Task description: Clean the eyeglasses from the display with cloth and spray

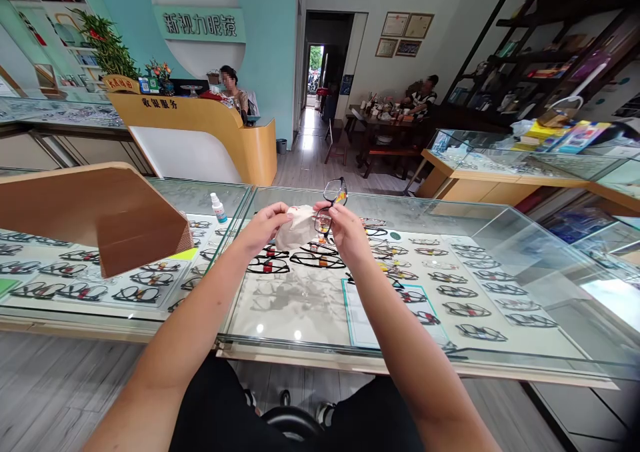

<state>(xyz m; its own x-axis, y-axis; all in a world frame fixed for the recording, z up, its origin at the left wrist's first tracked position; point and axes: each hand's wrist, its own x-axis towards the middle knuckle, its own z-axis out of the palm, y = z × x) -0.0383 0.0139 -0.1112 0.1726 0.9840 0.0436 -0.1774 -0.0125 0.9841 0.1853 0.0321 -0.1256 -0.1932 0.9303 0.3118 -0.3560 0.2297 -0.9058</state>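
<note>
My left hand (266, 227) is closed on a pale, crumpled cloth (295, 229), pinched between thumb and fingers. Right beside it, my right hand (345, 229) grips a pair of dark-framed eyeglasses (336, 192) with the frame standing on end. The cloth reaches close to the glasses; whether it touches them I cannot tell. Both hands are above a glass display case (300, 325). Inside it, below the hands, lie several eyeglasses (317, 260) with small red and orange labels on the lenses.
A white spray bottle (219, 209) with blue contents stands on the glass to the left. A brown wooden board (110, 205) juts in over the left case. Rows of glasses (467, 310) fill the right side. One person sits behind a counter (200, 132); others sit at a back table.
</note>
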